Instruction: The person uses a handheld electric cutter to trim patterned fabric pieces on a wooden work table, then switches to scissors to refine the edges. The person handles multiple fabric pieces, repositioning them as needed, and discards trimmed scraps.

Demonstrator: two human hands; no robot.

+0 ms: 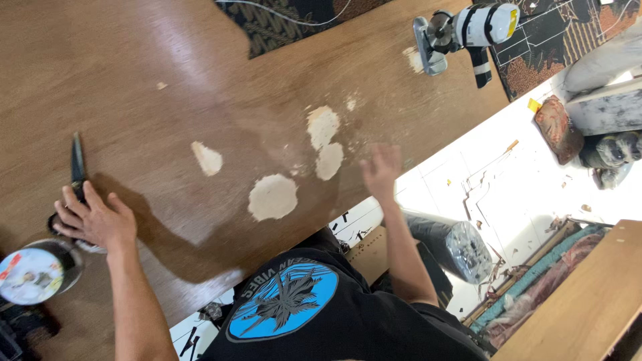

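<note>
A large brown plywood sheet (154, 80) lies in front of me, with several pale filler patches (273, 196) near its middle. My left hand (93, 219) rests on the sheet at the lower left, fingers closed over the dark handle of a putty knife (77, 160) whose blade points away from me. My right hand (381, 170) hovers blurred over the sheet's near edge, fingers spread, holding nothing, just right of the patches.
An open tin (63, 257) with its printed lid (27, 275) sits beside my left hand. A white power tool (468, 30) lies on the sheet's far right corner. Below are a white tiled floor with debris, a black plastic-wrapped roll (455, 244) and a wooden board (582, 301).
</note>
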